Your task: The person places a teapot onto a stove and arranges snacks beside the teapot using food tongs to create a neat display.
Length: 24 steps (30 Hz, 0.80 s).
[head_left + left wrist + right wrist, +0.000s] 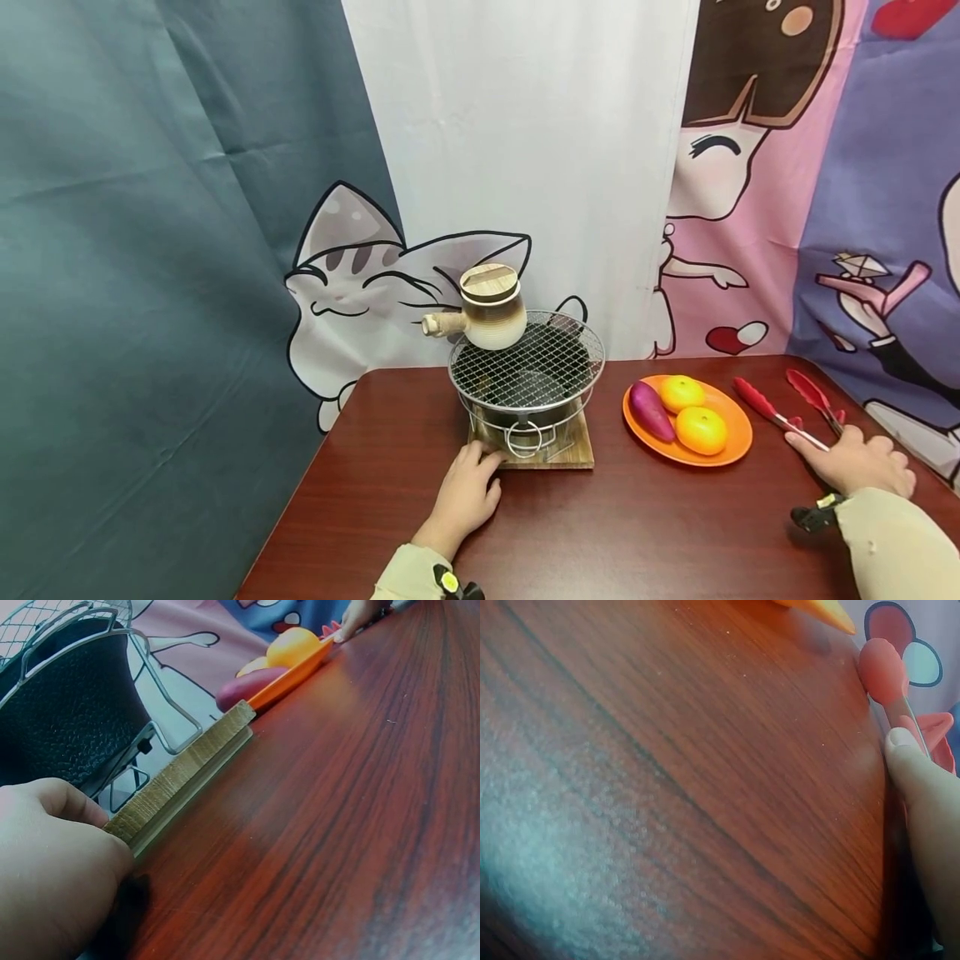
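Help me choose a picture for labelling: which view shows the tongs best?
The head view: the tongs show both red tips, spread apart. The right wrist view shows one tip up close, the rest partly hidden or cropped; the left wrist, only a red bit beyond the plate.

Table [637, 533] of glossy, wood-grained finish; near its far edge, a metal mesh [536, 367] over a black, pebbled bowl [82, 705], on a wooden board [577, 450]. Toward the far right corner, a smooth, plastic-looking orange plate [737, 425] and tongs [759, 402] (metal arms [810, 435], matt red tips [883, 671]). Beyond the far edge, matt, creased cloth [135, 292].
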Available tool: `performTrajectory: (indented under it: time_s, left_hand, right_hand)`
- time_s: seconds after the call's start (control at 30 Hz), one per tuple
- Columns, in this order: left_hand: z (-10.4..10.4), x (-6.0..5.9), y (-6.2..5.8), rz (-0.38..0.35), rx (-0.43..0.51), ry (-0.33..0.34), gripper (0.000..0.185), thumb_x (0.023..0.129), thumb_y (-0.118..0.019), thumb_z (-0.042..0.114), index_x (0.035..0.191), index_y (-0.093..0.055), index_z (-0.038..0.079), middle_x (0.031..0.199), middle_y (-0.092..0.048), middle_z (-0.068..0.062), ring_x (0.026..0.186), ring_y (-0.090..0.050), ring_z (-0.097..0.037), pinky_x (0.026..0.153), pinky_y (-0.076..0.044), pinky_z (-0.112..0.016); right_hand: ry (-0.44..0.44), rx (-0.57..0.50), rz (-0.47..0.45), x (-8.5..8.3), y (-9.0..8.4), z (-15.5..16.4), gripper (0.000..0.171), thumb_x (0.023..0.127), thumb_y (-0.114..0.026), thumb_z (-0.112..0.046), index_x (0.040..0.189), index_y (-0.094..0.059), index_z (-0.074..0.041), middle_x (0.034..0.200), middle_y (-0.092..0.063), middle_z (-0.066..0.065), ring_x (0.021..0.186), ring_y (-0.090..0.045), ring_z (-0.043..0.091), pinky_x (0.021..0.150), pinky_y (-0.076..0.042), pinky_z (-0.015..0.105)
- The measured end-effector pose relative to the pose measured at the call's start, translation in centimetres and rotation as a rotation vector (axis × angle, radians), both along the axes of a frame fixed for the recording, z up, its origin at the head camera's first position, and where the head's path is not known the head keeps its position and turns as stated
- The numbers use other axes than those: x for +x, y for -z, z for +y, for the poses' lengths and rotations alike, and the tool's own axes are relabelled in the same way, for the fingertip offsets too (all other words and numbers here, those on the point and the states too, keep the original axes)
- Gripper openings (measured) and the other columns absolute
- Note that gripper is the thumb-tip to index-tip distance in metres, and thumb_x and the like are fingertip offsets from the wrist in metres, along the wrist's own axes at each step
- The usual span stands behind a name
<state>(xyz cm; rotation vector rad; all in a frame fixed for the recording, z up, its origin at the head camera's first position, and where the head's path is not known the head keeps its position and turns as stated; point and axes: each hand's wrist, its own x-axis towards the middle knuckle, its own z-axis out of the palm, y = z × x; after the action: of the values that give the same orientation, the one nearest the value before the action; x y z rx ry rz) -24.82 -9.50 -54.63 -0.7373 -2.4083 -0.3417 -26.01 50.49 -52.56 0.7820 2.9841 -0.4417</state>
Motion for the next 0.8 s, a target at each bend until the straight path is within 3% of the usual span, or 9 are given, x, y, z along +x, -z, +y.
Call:
performTrajectory:
  time_s: [0.27, 0.4, 0.53, 0.8]
  left_hand:
    - [0.3, 0.0, -0.2, 0.001, 0.002, 0.01, 0.037, 0.077, -0.074, 0.015, 0.114, -0.07, 0.018, 0.11, -0.057, -0.004, 0.103, -0.056, -0.024, 0.09, -0.05, -0.041]
    - [0.2, -0.1, -0.2, 0.001, -0.005, 0.011, 0.038, 0.077, -0.074, 0.015, 0.114, -0.07, 0.019, 0.111, -0.057, -0.004, 0.104, -0.056, -0.024, 0.09, -0.049, -0.041]
    - [0.1, -0.1, 0.0, 0.005, -0.01, 0.007, 0.039, 0.077, -0.075, 0.016, 0.115, -0.069, 0.018, 0.111, -0.056, -0.004, 0.104, -0.055, -0.024, 0.091, -0.049, -0.041]
    - [0.0, 0.0, 0.3, 0.008, -0.016, -0.004, 0.039, 0.076, -0.074, 0.017, 0.115, -0.069, 0.018, 0.11, -0.055, -0.004, 0.104, -0.054, -0.024, 0.091, -0.049, -0.042]
  right_hand:
    - [-0.003, 0.013, 0.006, 0.4, 0.1, 0.4, 0.116, 0.083, -0.034, -0.089, 0.127, -0.029, 0.019, 0.109, -0.034, 0.049, 0.098, -0.042, 0.063, 0.084, -0.042, 0.067]
    - [-0.049, 0.051, 0.04, 0.3, -0.3, 0.6, 0.117, 0.083, -0.038, -0.087, 0.117, -0.034, 0.025, 0.101, -0.037, 0.049, 0.09, -0.048, 0.059, 0.069, -0.05, 0.062]
    - [-0.105, 0.046, 0.064, 0.3, -1.0, 0.9, 0.115, 0.083, -0.044, -0.085, 0.109, -0.038, 0.027, 0.095, -0.039, 0.048, 0.085, -0.051, 0.058, 0.057, -0.051, 0.061]
    - [-0.215, 0.033, 0.037, 1.0, -2.1, 1.9, 0.108, 0.084, -0.049, -0.081, 0.101, -0.043, 0.025, 0.09, -0.053, 0.045, 0.077, -0.06, 0.055, 0.062, -0.051, 0.062]
